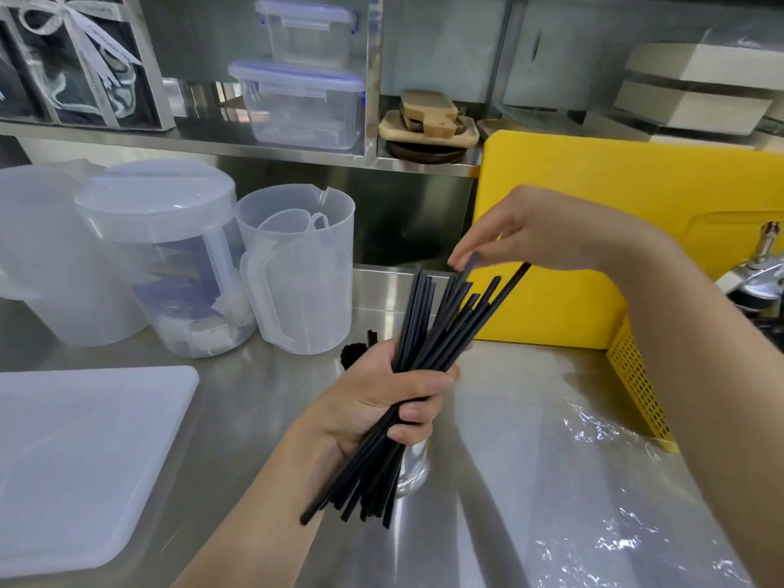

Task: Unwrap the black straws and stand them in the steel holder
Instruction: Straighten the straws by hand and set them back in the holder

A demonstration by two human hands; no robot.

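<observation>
Mid-frame, left hand (382, 401) is gripping straws (428, 324) slanting up-right, right hand (539, 231) fingers (460, 258) pinching one top end, holder (413, 468) just below.

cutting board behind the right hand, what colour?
Yellow cutting board; head view.

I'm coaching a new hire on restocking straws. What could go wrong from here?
1. The straws fan out unevenly in the left hand. While the right hand pinches one tip, loose ones could slip onto the counter.
2. The steel holder sits mostly hidden under the bundle, so lowering the straws blind might tip it or miss it.
3. The clear wrapper lies on the counter to the right and could snag a straw end.
</observation>
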